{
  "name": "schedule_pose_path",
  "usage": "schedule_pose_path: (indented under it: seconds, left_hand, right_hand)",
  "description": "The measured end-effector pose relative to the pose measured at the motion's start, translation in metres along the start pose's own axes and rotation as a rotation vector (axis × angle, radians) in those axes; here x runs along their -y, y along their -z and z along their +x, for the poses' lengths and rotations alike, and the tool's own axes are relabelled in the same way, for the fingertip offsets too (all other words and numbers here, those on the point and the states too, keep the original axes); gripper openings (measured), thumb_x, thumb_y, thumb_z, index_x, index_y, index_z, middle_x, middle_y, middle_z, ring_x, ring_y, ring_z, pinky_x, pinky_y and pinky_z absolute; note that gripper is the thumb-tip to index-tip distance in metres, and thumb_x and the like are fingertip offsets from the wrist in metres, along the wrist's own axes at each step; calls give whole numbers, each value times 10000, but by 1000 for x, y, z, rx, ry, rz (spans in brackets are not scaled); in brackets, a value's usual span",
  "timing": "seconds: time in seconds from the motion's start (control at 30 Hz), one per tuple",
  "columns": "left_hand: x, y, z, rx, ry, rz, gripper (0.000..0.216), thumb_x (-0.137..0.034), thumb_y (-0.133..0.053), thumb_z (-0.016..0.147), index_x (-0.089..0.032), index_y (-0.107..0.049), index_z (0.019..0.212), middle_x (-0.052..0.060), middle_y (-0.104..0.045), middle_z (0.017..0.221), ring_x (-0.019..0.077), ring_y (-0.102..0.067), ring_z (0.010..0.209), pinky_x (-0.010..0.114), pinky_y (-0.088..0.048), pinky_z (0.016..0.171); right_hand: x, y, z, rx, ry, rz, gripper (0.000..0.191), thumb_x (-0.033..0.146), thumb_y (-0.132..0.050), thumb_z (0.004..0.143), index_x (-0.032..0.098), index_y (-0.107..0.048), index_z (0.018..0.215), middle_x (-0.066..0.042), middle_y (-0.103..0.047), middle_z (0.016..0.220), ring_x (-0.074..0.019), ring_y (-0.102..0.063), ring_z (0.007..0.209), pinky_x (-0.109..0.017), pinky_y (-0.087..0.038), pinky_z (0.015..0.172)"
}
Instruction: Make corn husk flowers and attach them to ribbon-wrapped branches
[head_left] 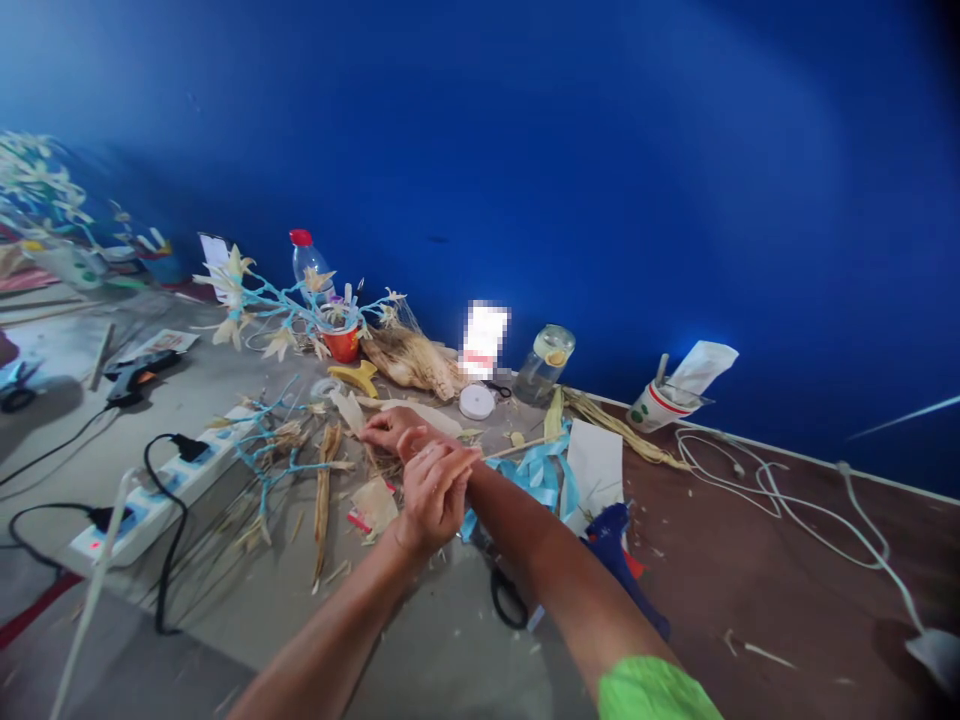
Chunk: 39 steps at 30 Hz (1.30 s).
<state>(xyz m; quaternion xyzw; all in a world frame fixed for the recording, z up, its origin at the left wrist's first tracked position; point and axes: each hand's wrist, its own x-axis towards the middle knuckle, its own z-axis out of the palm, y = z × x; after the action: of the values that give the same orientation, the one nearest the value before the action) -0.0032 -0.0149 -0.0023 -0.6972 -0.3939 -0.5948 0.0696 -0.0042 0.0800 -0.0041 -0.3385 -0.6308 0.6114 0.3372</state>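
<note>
My right hand (394, 430) reaches across to the left, its fingers bent down toward pale dried husk pieces (347, 411) on the table. Whether it grips one is hidden. My left hand (435, 490) is in front of the right wrist, with its fingers curled together; anything inside them is too small to make out. Left of the hands lies a blue-wrapped branch (266, 465) with dried husk flowers, beside a bundle of brown husk strips (324, 500). Just below the right hand is a small clear packet (373, 508) with red edges.
Light-blue ribbon (536, 475), white paper (595, 465), black-handled scissors (510, 600) and a blue glue gun (622, 565) lie around the right forearm. A power strip (161, 495) with cords is at left. Behind stand a glass jar (545, 365), a red cup (341, 343) and a bottle (307, 265).
</note>
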Motion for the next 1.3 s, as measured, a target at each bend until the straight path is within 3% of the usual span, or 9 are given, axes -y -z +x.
schedule_pose_path:
  seconds: [0.17,0.33,0.47,0.57,0.7,0.83,1.03,1.17,1.3]
  left_hand:
    - [-1,-1,2,-14,6,-91,138,-155,-462,848,-197,-593,856,27,-624,679,152,-574,649,314,-443,658]
    - [-5,-3,0,-22,13,-53,185,-106,-449,840,-191,-578,942,36,-635,723,152,-583,681,317,-451,681]
    - [-5,-3,-3,-102,35,44,293,-80,-464,828,-198,-550,1083,47,-666,792,166,-605,734,360,-444,767]
    - [-4,-2,-4,-91,89,50,252,-124,-474,836,-206,-558,1059,58,-670,837,178,-609,763,389,-438,801]
    - [0,-3,0,-217,319,-67,153,-252,-492,852,-196,-583,963,52,-628,824,179,-580,789,372,-439,799]
    - [14,-6,10,-481,775,-453,236,-404,-544,823,-197,-596,924,25,-574,818,123,-534,709,269,-441,691]
    - [25,-7,20,-86,1232,-1187,551,-678,-537,691,-177,-631,900,25,-596,700,93,-479,493,266,-441,503]
    - [18,-10,17,125,1405,-1162,358,-317,-780,595,-153,-622,872,-41,-522,547,51,-434,399,177,-361,390]
    - [18,-15,14,29,1405,-1044,380,-124,-769,540,-161,-602,880,-39,-585,655,34,-480,437,147,-386,411]
  right_hand:
    - [9,27,3,69,179,-225,214,294,-541,774,161,-660,655,18,-564,559,-85,-424,506,-251,-353,509]
    - [-7,10,-1,260,269,-366,178,262,-645,694,160,-709,825,7,-638,669,-105,-523,590,-275,-397,605]
    - [-18,-10,-2,125,199,-378,39,203,-705,605,192,-671,621,6,-627,625,-139,-559,640,-288,-418,647]
    - [-6,2,-2,75,166,-284,155,321,-626,715,200,-665,626,-8,-602,575,-146,-546,589,-274,-411,566]
    - [22,46,-11,-147,128,-107,205,369,-570,725,189,-652,671,18,-559,557,-111,-475,506,-253,-394,519]
    - [50,100,-55,-236,141,11,242,413,-596,673,174,-627,657,15,-554,580,-101,-462,513,-228,-374,499]
    - [76,155,-134,-71,192,-384,211,349,-584,728,174,-647,628,-11,-593,651,-126,-506,611,-238,-399,574]
    - [74,171,-150,4,220,-470,186,310,-565,752,176,-662,667,-16,-609,688,-133,-533,648,-249,-407,619]
    - [68,170,-151,-261,230,-436,196,353,-588,754,190,-671,823,-19,-632,783,-139,-553,713,-255,-419,664]
